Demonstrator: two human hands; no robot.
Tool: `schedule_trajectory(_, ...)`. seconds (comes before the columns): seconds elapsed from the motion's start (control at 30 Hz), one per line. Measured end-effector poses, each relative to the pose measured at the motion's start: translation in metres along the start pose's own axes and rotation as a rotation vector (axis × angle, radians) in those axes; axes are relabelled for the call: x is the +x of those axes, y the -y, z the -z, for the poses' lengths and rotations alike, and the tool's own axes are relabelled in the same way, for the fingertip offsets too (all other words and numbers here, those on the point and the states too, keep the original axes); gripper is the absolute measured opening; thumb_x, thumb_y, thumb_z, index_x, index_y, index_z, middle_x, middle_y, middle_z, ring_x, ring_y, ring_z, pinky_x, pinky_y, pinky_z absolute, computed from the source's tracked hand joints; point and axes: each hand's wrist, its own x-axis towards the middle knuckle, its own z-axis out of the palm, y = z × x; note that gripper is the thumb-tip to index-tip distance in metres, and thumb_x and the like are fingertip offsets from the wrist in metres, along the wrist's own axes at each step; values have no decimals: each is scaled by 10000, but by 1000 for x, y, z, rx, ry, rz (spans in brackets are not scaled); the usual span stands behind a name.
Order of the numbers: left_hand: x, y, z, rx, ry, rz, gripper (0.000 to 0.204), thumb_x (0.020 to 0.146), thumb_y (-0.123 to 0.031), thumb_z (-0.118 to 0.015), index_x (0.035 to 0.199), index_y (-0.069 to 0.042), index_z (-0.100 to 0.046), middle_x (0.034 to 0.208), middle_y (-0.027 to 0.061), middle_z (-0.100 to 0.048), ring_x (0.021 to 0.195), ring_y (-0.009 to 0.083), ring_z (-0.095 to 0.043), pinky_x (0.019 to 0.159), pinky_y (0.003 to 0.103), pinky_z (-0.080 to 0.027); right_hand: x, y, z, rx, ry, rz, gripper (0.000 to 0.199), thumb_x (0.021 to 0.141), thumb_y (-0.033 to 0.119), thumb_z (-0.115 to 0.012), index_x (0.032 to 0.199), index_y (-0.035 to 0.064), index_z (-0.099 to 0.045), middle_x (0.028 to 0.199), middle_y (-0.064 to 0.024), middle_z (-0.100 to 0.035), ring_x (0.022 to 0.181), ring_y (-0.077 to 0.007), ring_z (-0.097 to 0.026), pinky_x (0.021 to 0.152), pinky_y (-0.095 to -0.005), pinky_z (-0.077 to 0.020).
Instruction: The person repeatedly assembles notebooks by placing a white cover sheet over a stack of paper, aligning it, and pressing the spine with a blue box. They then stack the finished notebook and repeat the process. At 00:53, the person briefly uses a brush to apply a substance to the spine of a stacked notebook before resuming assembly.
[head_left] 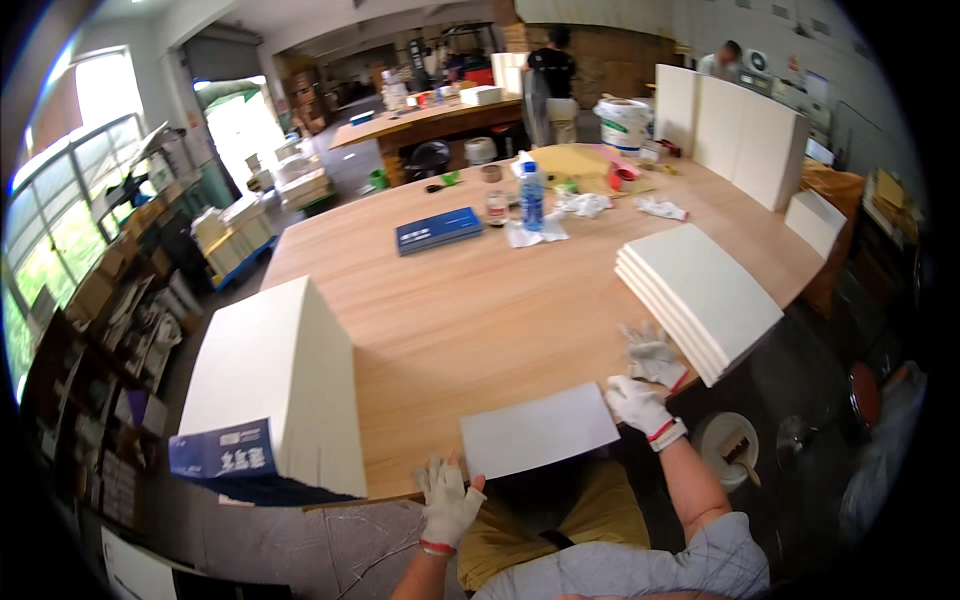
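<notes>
A plain pale grey-white sheet (pixel 540 430) lies at the table's near edge in front of me, its front side reaching over the edge. My left hand (pixel 449 502), in a white glove with bare fingertips, is at the sheet's left corner, fingers apart and nothing in them. At the sheet's right end rests my right hand (pixel 640 408), also in a white glove, its fingers lying along the short edge. Whether they press on the sheet is hard to tell. Just beyond that hand lies a loose white work glove (pixel 652 355), beside a stack of thick white blocks (pixel 700 290).
A tall white stack (pixel 265 360) with a blue printed cover stands at left. Farther back are a blue book (pixel 438 231), a water bottle (pixel 531 197), a jar (pixel 497 208) and a white bucket (pixel 622 125). A brush sits in a pail (pixel 725 450) below right. Two people are beyond.
</notes>
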Motion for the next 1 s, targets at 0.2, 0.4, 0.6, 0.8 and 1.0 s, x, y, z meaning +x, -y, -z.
schedule_trajectory(0.2, -10, -29, -11, -10, 42, 13, 732, 747, -306, -734, 1291, 75, -427, 1303, 236, -463, 1270, 428, -358, 1081, 600, -174, 20, 14, -8, 132, 56, -89, 213, 897, 234, -555, 1019, 70, -615, 914, -193, -661, 885, -372, -630, 773, -460, -490)
schedule_trajectory(0.4, 36, -97, -3, -227, -184, -233, 654, 735, -94, -700, 1318, 9, -421, 1351, 253, -415, 1212, 426, -434, 1018, 451, -368, -6, 13, 47, 137, -237, 73, 212, 882, 152, -561, 1056, 35, -586, 960, -207, -636, 909, -375, -615, 771, -448, -494)
schedule_trajectory(0.6, 169, -257, -90, -1265, 738, -7, 362, 953, -174, -491, 1259, 13, -443, 1178, 147, -583, 1037, 309, -596, 920, 380, -471, -29, 3, 111, -348, -235, -264, 433, 828, 172, -620, 1204, 5, -483, 1323, -232, -426, 1035, -370, -571, 833, -442, -500)
schedule_trajectory(0.8, 212, -356, -187, -1831, 1249, 876, 437, 982, -371, -425, 1173, 22, -446, 1017, 140, -594, 882, 246, -614, 778, 371, -525, -37, -64, 79, -229, -200, -309, 605, 845, 115, -550, 1372, -41, -298, 1344, -302, -386, 1123, -451, -492, 851, -456, -485)
schedule_trajectory(1.0, 238, -336, -250, -1932, 1535, 750, 520, 941, -520, -438, 1027, -8, -449, 941, 117, -586, 768, 233, -603, 711, 365, -528, -39, -42, 101, -181, -91, -398, 610, 845, 134, -528, 1362, -56, -266, 1370, -321, -345, 807, -400, -627, 655, -480, -520)
